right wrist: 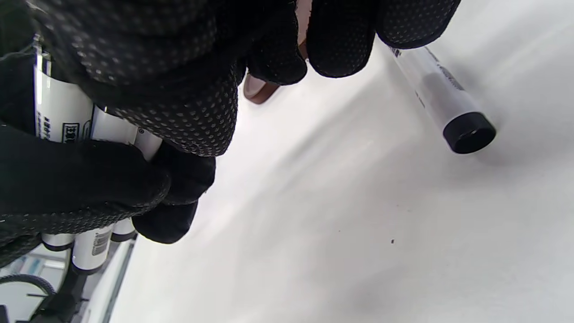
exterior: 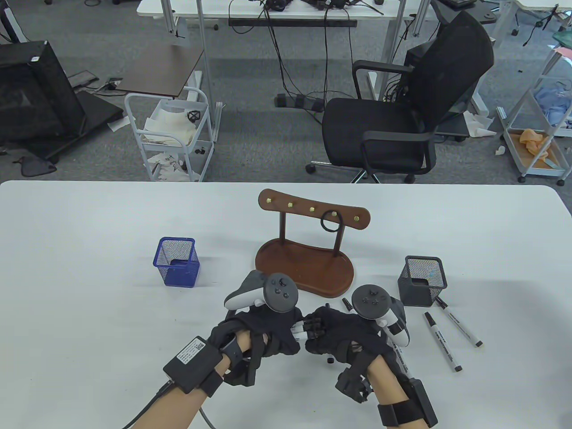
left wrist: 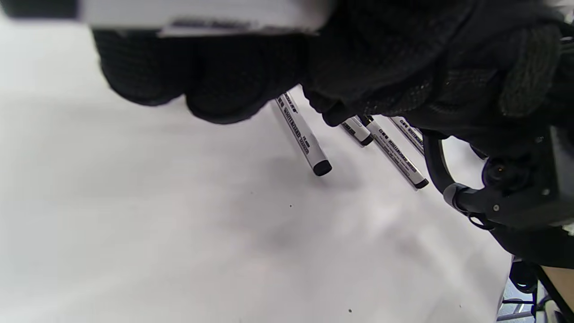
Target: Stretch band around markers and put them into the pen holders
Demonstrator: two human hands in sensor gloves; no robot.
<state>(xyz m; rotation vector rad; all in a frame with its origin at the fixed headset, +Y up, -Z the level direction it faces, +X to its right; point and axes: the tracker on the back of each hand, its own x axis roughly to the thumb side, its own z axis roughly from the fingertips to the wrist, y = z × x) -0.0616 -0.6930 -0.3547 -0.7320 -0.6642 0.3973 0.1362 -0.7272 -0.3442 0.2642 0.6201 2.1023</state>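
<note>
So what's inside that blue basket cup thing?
The blue wire-mesh pen holder looks empty: through the mesh you see only its dark solid bottom and no markers. The very bottom corners are shadowed, so something tiny could hide there.

A brown wooden hook stand (exterior: 308, 254) sits mid-surface (exterior: 89, 313). Beyond the far edge, a black office chair (exterior: 402, 111) stands right, a white wire cart (exterior: 172, 134) left, cables (exterior: 286, 58) trailing under a far desk (exterior: 268, 9).
</note>
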